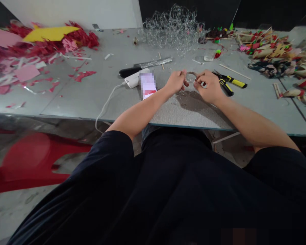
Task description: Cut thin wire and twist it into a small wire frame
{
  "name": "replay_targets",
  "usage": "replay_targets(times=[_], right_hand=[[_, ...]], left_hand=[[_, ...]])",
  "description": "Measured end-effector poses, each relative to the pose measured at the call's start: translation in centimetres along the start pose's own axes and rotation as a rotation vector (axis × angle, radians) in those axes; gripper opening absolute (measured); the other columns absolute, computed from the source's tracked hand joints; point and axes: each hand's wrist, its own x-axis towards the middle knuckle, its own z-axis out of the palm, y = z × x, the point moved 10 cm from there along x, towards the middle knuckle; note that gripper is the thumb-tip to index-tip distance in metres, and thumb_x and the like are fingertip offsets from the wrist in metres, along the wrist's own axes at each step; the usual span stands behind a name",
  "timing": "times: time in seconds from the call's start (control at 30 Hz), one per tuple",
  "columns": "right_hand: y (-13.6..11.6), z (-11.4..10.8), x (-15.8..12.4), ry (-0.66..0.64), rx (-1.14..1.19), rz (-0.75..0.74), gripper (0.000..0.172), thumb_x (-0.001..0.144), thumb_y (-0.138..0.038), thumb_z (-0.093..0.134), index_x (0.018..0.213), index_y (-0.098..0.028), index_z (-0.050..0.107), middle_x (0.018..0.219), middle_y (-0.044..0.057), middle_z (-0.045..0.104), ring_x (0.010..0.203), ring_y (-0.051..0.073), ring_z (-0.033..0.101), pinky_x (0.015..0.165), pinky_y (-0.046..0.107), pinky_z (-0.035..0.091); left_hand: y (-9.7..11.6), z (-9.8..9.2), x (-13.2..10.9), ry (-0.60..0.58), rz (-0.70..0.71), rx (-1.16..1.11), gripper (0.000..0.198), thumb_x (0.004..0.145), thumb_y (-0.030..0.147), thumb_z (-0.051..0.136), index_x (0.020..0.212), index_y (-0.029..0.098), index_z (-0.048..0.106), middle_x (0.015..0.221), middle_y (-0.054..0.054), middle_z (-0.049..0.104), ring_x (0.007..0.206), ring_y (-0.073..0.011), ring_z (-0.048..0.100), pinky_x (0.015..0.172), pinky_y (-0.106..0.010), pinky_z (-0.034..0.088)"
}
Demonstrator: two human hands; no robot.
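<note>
Above the table's front part, both hands pinch a small round tan ring [191, 73] that looks like a slice of bamboo. My left hand [176, 82] has its fingers closed at the ring's left side. At the right side, the thumb and fingers of my right hand [208, 86] are pressed together on it. Thin wire seems to hang just below the ring, though its shape is hard to make out. Beside my right hand lie black-and-yellow pliers [229, 81]. Left of my left hand, a phone [148, 83] with a lit screen leans against a white power bank [133, 80].
Tangled silver wire [172, 29] is heaped at the back of the grey table [112, 98]. Red paper scraps [85, 40] cover the left side. Bamboo pieces and coloured bits [267, 51] crowd the right. A white cable [104, 107] hangs over the front edge near a red stool [28, 156].
</note>
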Motion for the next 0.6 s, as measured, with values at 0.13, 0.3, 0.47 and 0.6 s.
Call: replay_targets(times=[0.13,0.3,0.47,0.6], right_hand=[[0.1,0.1,-0.1,0.014,-0.026,-0.051,0.060,0.116,-0.079,0.084,0.083,-0.033,0.064,0.116,0.014,0.084,0.114,0.041,0.080,0.115,0.072,0.069],[-0.3,0.1,-0.1,-0.014,-0.083,0.009,0.052,0.112,-0.073,0.089,0.082,-0.034,0.070,0.117,0.014,0.086,0.119,0.045,0.083,0.115,0.075,0.070],[0.1,0.5,-0.2,-0.013,-0.136,0.015,0.038,0.114,-0.060,0.089,0.089,-0.035,0.077,0.123,0.014,0.088,0.126,0.046,0.085,0.118,0.074,0.070],[1.5,1.2,-0.2,-0.043,-0.129,0.034,0.034,0.107,-0.047,0.097,0.087,-0.033,0.073,0.118,0.014,0.088,0.121,0.045,0.085,0.120,0.073,0.068]], left_hand=[[-0.2,0.1,-0.1,-0.002,-0.034,-0.059,0.055,0.141,0.060,0.051,0.099,0.026,0.058,0.094,-0.004,0.080,0.068,-0.0118,0.068,0.071,-0.030,0.045],[-0.3,0.4,-0.3,-0.014,-0.062,-0.091,0.060,0.141,0.065,0.048,0.095,0.026,0.055,0.093,-0.004,0.079,0.069,-0.0129,0.067,0.072,-0.032,0.047],[-0.6,0.7,-0.2,-0.049,-0.074,-0.132,0.065,0.140,0.070,0.048,0.094,0.025,0.055,0.096,-0.007,0.080,0.073,-0.0130,0.070,0.074,-0.031,0.048],[-0.4,0.7,-0.2,-0.073,-0.068,-0.181,0.064,0.138,0.070,0.056,0.094,0.024,0.059,0.095,-0.007,0.084,0.072,-0.0123,0.069,0.071,-0.029,0.049]])
